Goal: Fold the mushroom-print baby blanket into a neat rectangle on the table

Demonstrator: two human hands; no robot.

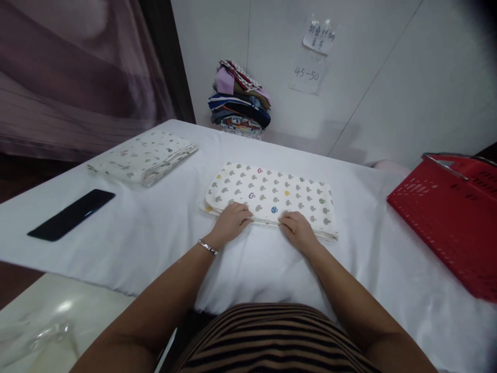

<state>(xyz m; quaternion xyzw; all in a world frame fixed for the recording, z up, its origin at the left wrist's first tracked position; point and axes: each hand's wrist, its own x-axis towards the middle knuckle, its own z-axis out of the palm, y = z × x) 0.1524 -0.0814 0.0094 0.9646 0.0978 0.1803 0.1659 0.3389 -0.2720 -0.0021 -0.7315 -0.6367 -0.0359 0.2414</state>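
Note:
A folded white cloth with grey and coloured mushroom prints (267, 189) lies flat on the white-covered table (166, 228) in front of me. My left hand (233, 223) holds its near edge left of the middle, fingers curled together on top. Farther right along the same edge, my right hand (298, 230) grips the cloth with its fingers together. The thumbs are partly hidden at the edge. Both hands rest low, with a short stretch of edge between them.
Another folded printed cloth (143, 155) lies at the back left, behind a black phone-like slab (72, 215). A red basket (458, 217) stands at the right. Folded fabrics (240, 101) are stacked beyond the table by the wall with paper signs (319, 37).

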